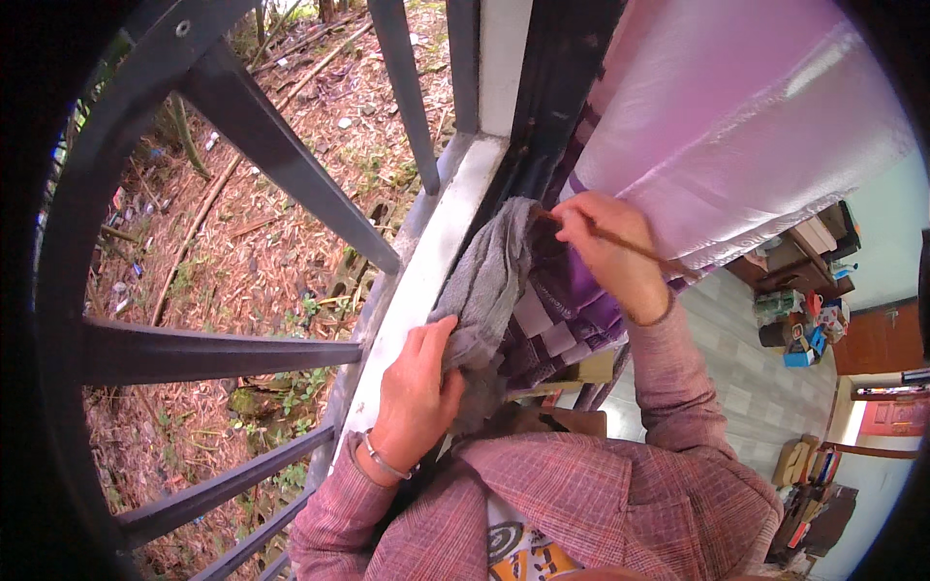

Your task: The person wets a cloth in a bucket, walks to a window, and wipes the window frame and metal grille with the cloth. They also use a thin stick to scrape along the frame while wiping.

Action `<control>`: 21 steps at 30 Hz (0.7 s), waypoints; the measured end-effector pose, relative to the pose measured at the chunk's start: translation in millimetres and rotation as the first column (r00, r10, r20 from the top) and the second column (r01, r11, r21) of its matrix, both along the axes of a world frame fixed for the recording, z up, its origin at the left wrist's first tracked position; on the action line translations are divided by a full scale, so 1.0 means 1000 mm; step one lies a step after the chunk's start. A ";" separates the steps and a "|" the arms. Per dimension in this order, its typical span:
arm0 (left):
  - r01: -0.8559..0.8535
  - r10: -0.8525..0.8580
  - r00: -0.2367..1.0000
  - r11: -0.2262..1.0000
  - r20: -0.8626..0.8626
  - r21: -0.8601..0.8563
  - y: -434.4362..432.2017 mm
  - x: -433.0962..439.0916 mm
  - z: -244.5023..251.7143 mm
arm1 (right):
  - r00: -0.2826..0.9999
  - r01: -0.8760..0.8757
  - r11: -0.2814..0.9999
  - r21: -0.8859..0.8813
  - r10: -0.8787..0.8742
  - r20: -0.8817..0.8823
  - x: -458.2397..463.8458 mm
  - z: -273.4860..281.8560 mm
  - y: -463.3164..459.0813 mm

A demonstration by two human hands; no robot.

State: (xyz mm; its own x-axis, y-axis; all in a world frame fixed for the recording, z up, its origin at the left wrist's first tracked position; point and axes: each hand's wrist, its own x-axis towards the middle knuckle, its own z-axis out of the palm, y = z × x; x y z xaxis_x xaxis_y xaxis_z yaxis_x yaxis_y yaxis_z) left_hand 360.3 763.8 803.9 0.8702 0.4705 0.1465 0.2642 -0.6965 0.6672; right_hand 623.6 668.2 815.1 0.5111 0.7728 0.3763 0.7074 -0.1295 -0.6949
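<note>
A damp-looking grey cloth (490, 272) lies bunched over the dark inner window frame, beside the white sill (436, 261). My left hand (418, 396) grips the cloth's lower part at the sill's edge. Near the cloth's upper end, my right hand (607, 236) is shut on a thin brown stick (632, 247), whose far tip meets the cloth. The stick slants down to the right across my wrist. Behind the cloth hangs a purple patterned curtain (552, 327).
Dark metal window bars (283, 156) stand left of the sill, with littered ground outside. A shiny pink-purple curtain (697, 123) hangs at the upper right. Beyond it are a tiled floor (755, 356), a wooden cabinet (792, 269) and piled household items. A cardboard box (592, 370) sits below the curtain.
</note>
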 end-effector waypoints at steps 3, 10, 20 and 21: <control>-0.080 0.080 0.997 0.993 -0.002 0.091 -0.006 0.006 -0.003 | 0.976 -0.014 1.000 -0.005 0.012 -0.218 -0.004 0.012 -0.014; -0.031 0.081 0.988 0.937 -0.133 0.347 -0.018 0.016 -0.017 | 0.929 -0.202 0.977 -0.063 0.171 -0.329 -0.017 -0.006 -0.024; -0.088 0.097 0.995 0.966 -0.026 0.242 -0.002 0.059 -0.015 | 0.962 -0.043 0.996 0.082 0.019 0.273 0.012 -0.039 0.003; -0.077 0.082 0.997 0.963 -0.008 0.259 -0.004 0.058 -0.015 | 0.951 -0.079 0.995 0.065 0.055 0.304 0.020 -0.043 0.009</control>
State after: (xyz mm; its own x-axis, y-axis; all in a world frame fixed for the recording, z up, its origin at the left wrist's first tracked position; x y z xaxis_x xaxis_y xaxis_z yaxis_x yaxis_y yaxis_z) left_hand 418.0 759.5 788.8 0.8350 0.4868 0.2563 0.3369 -0.8207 0.4614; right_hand 643.2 677.0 771.9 0.3127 0.7647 0.5634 0.8906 -0.0298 -0.4537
